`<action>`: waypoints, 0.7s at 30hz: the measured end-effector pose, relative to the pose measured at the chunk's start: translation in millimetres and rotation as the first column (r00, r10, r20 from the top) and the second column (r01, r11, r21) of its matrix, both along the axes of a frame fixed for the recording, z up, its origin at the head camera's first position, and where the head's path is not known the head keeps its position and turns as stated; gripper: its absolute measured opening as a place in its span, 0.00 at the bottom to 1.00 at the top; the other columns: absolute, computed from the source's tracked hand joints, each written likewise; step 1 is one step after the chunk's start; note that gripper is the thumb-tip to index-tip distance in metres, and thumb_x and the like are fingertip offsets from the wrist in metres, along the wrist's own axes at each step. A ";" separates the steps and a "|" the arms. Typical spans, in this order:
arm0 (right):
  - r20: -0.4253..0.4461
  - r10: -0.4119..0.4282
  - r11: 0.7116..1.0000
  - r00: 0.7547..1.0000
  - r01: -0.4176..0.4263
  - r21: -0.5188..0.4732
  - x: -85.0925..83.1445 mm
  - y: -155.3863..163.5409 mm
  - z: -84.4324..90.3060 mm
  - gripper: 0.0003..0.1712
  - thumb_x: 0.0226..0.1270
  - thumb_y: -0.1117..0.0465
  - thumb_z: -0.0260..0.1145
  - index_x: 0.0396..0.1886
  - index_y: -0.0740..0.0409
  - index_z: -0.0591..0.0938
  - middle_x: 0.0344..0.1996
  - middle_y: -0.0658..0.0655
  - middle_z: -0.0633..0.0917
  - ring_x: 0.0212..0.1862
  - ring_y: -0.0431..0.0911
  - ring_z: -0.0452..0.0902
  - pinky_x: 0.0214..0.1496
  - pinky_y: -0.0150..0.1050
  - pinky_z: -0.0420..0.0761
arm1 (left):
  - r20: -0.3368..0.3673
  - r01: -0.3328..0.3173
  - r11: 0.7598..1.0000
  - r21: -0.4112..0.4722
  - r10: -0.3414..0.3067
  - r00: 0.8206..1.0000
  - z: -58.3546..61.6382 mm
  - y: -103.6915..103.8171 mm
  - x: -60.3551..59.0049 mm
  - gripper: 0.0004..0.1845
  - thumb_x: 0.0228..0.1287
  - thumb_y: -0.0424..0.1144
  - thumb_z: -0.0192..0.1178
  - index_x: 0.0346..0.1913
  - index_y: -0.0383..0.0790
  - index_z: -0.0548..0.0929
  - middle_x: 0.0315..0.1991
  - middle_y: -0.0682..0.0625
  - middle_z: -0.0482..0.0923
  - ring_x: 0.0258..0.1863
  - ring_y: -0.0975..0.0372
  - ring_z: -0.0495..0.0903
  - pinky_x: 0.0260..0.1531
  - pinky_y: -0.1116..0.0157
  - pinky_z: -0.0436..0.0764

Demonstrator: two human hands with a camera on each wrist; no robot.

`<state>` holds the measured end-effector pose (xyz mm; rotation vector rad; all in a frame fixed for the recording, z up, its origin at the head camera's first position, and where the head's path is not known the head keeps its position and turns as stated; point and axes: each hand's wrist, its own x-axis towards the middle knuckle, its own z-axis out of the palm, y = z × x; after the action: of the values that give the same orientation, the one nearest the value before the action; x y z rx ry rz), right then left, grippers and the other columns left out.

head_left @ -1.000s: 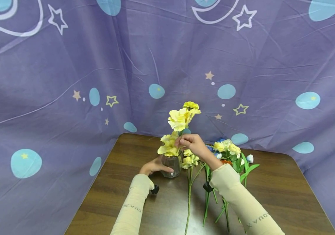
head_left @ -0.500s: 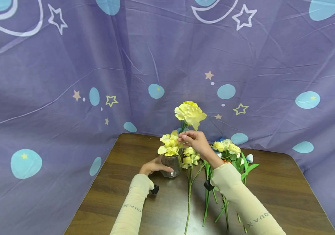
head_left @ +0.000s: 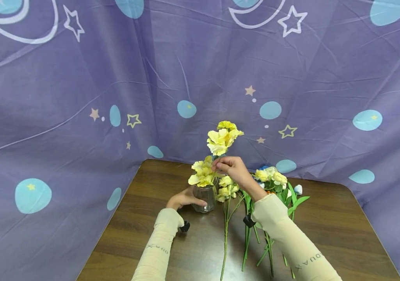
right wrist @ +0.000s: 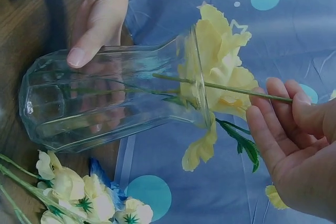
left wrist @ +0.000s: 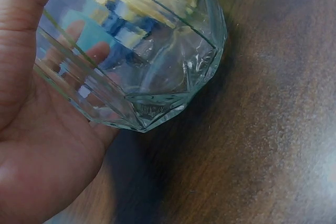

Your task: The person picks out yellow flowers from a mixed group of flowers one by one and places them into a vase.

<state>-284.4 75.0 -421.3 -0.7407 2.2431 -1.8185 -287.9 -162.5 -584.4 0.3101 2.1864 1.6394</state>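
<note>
My left hand (head_left: 183,198) grips a clear faceted glass vase (head_left: 207,202) around its side, thumb at the front. In the left wrist view, fingers show through the glass (left wrist: 163,72). A yellow flower (head_left: 201,175) stands in the vase, its bloom at the mouth. Above the vase mouth, my right hand (head_left: 234,168) pinches the thin green stem of another yellow flower (head_left: 221,140), whose blooms rise over the fingers. In the right wrist view, that stem (right wrist: 236,91) crosses the rim and its lower end shows at the neck, apparently inside.
A stem of pale yellow flowers (head_left: 227,191) lies right of the vase on the wooden table (head_left: 129,218). Farther right lies a pile of artificial flowers (head_left: 273,177) with green stems, partly under the right forearm. A purple patterned cloth (head_left: 80,78) hangs behind the table.
The held flower's blooms swung right and turned, then swung back somewhat left. My right hand rose slightly. The left hand and vase have stayed in place.
</note>
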 end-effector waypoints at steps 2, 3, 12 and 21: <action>-0.005 0.019 1.000 1.000 -0.019 0.018 0.0 0.1 -0.8 0.14 0.78 0.69 0.56 0.43 0.74 0.86 0.48 0.70 0.87 0.50 0.61 0.85 0.56 0.51 0.86 | 0.002 -0.007 1.000 0.006 0.007 1.000 0.1 0.4 0.7 0.66 0.51 0.40 0.80 0.83 0.44 0.42 0.81 0.37 0.51 0.78 0.45 0.55 0.77 0.44 0.57; -0.007 0.029 0.999 1.000 -0.029 0.028 -0.1 0.0 -1.2 0.14 0.78 0.69 0.56 0.43 0.74 0.86 0.49 0.70 0.87 0.51 0.61 0.85 0.56 0.51 0.86 | 0.001 -0.009 1.000 0.004 0.009 1.000 0.2 0.6 1.0 0.66 0.50 0.40 0.80 0.83 0.45 0.41 0.81 0.37 0.49 0.79 0.45 0.53 0.78 0.44 0.55; -0.079 0.091 0.981 0.993 -0.076 0.177 -2.1 -0.8 -1.8 0.13 0.78 0.67 0.59 0.48 0.70 0.87 0.47 0.67 0.89 0.49 0.59 0.87 0.56 0.52 0.86 | -0.021 -0.007 1.000 -0.007 0.007 1.000 -2.7 0.9 -1.5 0.68 0.51 0.40 0.80 0.83 0.47 0.39 0.83 0.38 0.42 0.81 0.46 0.47 0.79 0.42 0.49; -0.136 0.098 0.974 0.986 -0.067 0.218 -2.7 -1.9 -1.9 0.15 0.80 0.64 0.56 0.53 0.66 0.86 0.43 0.65 0.89 0.45 0.57 0.87 0.53 0.53 0.86 | 0.005 -0.007 1.000 -0.025 0.007 1.000 -1.5 -0.3 -0.3 0.66 0.53 0.41 0.78 0.83 0.45 0.38 0.83 0.38 0.41 0.81 0.44 0.46 0.78 0.41 0.51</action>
<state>-287.1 73.0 -423.2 -0.9365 2.4089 -1.5012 -288.1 -162.8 -585.9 0.2918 2.2049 1.6133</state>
